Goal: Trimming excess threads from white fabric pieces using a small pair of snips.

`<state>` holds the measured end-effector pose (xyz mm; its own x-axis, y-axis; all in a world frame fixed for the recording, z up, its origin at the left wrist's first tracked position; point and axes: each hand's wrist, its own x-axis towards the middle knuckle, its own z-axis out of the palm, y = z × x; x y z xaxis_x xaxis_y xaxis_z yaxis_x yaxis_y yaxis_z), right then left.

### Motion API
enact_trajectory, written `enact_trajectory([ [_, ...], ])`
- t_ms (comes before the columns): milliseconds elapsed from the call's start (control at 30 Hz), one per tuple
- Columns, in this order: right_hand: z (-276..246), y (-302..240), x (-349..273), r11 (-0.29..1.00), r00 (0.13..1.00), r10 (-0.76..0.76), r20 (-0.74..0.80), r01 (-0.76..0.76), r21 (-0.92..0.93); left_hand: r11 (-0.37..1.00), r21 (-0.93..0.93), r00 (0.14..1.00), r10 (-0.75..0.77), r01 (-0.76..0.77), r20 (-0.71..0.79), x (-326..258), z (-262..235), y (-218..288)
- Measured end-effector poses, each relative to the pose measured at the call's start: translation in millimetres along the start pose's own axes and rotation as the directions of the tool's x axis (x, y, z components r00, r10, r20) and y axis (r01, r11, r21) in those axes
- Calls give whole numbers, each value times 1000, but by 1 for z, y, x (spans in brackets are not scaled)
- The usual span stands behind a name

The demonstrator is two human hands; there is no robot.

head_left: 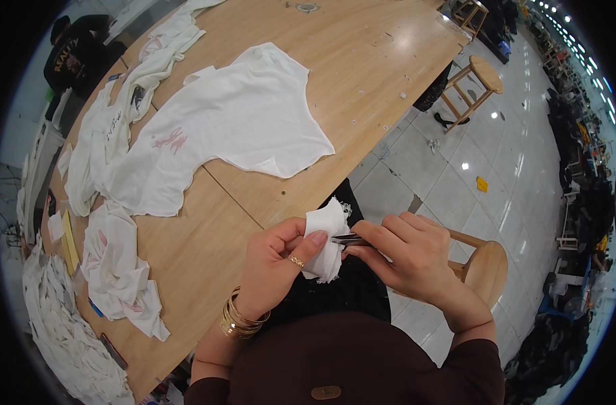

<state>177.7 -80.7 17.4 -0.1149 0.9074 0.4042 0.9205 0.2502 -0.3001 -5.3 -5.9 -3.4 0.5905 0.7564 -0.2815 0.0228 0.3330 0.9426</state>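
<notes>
My left hand [281, 253], with a ring and several gold bangles at the wrist, pinches a small folded piece of white fabric [325, 226] between thumb and fingers. Loose threads fray along the fabric's right and lower edges. My right hand [409, 253] is closed around small thread snips [350, 239], whose dark metal blades point left and touch the fabric's frayed side. Most of the snips' body is hidden inside the fingers. Both hands are above my lap, just off the table's edge.
On the wooden table [240, 196] a white garment [247, 108] lies spread out, with more crumpled white garments [115, 260] to the left. A fabric heap [65, 337] is at far left. Wooden stools [483, 273] stand at right on the tiled floor. A person [78, 54] is at upper left.
</notes>
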Motion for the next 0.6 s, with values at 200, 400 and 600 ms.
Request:
enact_trajectory([
  [200, 6, 2, -4, 988, 998, 45, 44, -51, 149, 998, -57, 999, -31, 33, 40, 0, -3, 1],
  [400, 7, 3, -4, 972, 996, 85, 25, -88, 220, 998, -55, 999, -4, 7, 53, 0, -2, -1],
  [600, -1, 6, -2, 990, 998, 61, -14, -58, 125, 997, -80, 998, 2, 3, 66, 1, -4, 0],
])
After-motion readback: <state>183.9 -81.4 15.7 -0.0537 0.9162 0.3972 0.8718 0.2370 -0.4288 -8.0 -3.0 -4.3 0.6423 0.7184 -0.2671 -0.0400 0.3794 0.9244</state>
